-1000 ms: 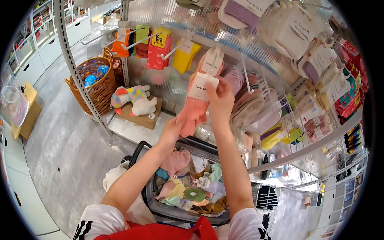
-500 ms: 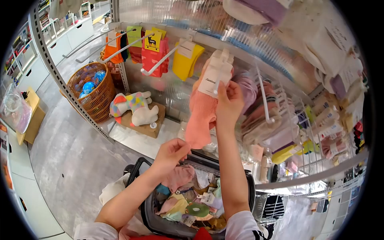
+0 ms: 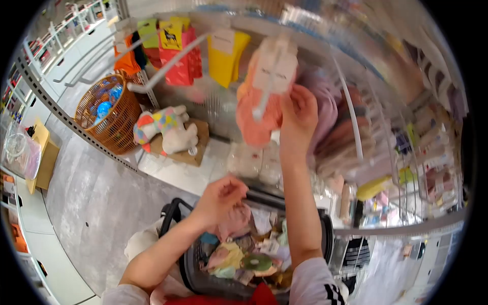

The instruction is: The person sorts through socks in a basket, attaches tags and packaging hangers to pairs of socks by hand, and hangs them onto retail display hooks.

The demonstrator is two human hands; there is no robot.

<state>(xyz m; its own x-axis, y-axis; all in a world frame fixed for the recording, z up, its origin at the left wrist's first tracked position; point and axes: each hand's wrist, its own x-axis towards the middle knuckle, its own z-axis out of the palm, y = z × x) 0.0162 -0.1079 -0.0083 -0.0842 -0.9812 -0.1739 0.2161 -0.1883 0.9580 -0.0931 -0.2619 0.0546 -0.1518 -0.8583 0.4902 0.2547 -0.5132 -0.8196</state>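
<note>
A pair of coral socks (image 3: 251, 124) with a pale card header (image 3: 276, 71) hangs on a white display hook (image 3: 262, 104); motion blurs the print. My right hand (image 3: 300, 117) is at the right edge of the socks, just below the card, its bent fingers closed on that edge. Lower and to the left, my left hand (image 3: 221, 201) hovers apart from the socks, fingers loosely curled and nothing visible in them. Beneath it, a dark-rimmed basket (image 3: 184, 264) holds a jumble of pastel socks with tags (image 3: 229, 254).
Yellow socks (image 3: 226, 58) and red socks (image 3: 178, 61) hang on hooks to the left. A spotted plush animal (image 3: 168, 129) lies on a cardboard box by a wicker basket (image 3: 114, 122) of blue balls. Wire racks (image 3: 406, 168) of socks stand right; a metal upright (image 3: 76, 124) stands left.
My left hand has let go of the coral socks' toe end. The socks have moved back, and the hook now shows in front of their card. My right hand has shifted to their side.
</note>
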